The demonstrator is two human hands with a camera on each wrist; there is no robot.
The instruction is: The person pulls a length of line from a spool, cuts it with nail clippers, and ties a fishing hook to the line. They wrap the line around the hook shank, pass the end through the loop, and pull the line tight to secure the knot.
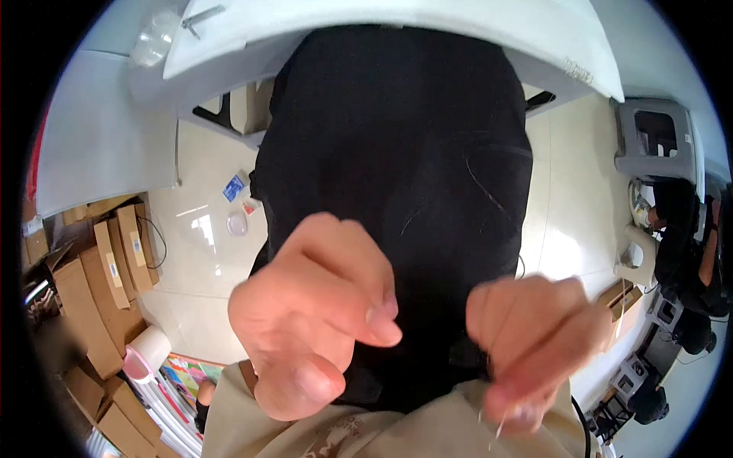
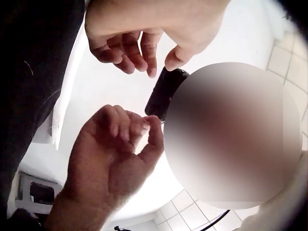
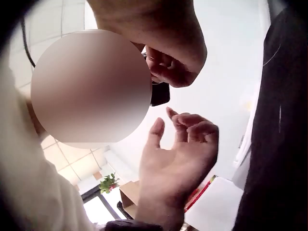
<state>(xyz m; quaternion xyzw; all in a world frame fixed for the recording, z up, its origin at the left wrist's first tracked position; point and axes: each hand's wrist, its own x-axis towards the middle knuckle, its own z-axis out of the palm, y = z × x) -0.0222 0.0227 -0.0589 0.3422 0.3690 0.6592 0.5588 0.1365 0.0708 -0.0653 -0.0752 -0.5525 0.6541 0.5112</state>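
My left hand (image 1: 313, 317) is raised over a black cloth (image 1: 397, 137), its fingers loosely bent and the thumb apart from them; no object shows in it. To its right, my right hand (image 1: 538, 340) pinches a thin pale thread (image 1: 496, 437) between thumb and forefinger. The left wrist view shows that pinch of the right hand (image 2: 113, 154) from below. In the right wrist view the left hand (image 3: 180, 154) has its thumb and fingers spread. The black cloth lies from the lap up to the table edge, with thin light lines across it.
A white table (image 1: 427, 19) stands in front, with a clear plastic bottle (image 1: 155, 38) at its left end. Cardboard boxes (image 1: 92, 305) are stacked at the left. Small packets (image 1: 234, 188) lie on the tiled floor. A grey stool (image 1: 657, 137) and another person (image 1: 676, 237) are at the right.
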